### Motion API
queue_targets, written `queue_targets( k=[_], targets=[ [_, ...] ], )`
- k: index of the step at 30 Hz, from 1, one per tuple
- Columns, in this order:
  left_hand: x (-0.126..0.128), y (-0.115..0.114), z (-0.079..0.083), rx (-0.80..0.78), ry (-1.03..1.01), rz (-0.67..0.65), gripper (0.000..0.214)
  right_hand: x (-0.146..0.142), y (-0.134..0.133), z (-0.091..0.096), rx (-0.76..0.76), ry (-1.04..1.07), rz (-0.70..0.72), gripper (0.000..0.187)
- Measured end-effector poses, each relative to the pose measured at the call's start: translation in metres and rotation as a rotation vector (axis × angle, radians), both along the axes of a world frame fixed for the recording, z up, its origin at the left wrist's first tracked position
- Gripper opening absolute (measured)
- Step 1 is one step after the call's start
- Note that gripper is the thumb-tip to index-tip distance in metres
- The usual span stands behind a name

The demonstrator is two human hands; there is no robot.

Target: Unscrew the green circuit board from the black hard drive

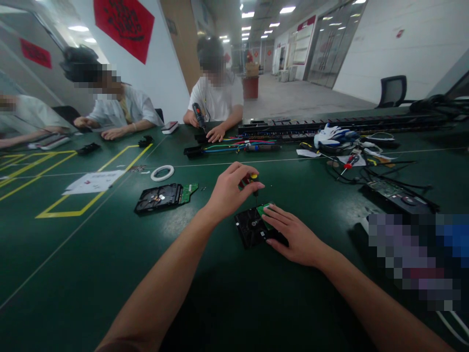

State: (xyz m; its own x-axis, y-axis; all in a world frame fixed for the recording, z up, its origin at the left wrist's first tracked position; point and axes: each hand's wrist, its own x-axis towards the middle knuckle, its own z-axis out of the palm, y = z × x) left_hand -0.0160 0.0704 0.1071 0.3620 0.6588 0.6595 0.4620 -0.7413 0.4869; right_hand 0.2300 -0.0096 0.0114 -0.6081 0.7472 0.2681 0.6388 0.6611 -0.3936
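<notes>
My left hand [229, 189] pinches a small screwdriver [255, 189] with a yellow cap and a dark handle. The screwdriver stands upright, its thin shaft pointing down at a black hard drive [250, 229] on the table. Whether the tip sits in a screw is too small to tell. Across the drive's right side lies my right hand [293, 233], fingers stretched out and apart, touching the drive. It partly covers the drive's green circuit board [263, 210]. Left of my hands lies a second hard drive [159, 198], with a green circuit board [189, 192] at its right end.
A roll of white tape [162, 173], tiny screws and a paper sheet [93, 182] lie to the left. Gloves [335, 137], cables and an opened device [399, 195] are at right. Across the green table, a person [216, 100] holds a power screwdriver [199, 115]; others sit left.
</notes>
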Motion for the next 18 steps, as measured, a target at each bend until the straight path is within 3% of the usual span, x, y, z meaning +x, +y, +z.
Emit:
queue_targets(
  k=[18],
  targets=[
    [-0.0026, 0.0010, 0.0006, 0.031, 0.055, -0.089, 0.033, -0.0007, 0.0005, 0.0003, 0.000, -0.008, 0.000, 0.064]
  ],
)
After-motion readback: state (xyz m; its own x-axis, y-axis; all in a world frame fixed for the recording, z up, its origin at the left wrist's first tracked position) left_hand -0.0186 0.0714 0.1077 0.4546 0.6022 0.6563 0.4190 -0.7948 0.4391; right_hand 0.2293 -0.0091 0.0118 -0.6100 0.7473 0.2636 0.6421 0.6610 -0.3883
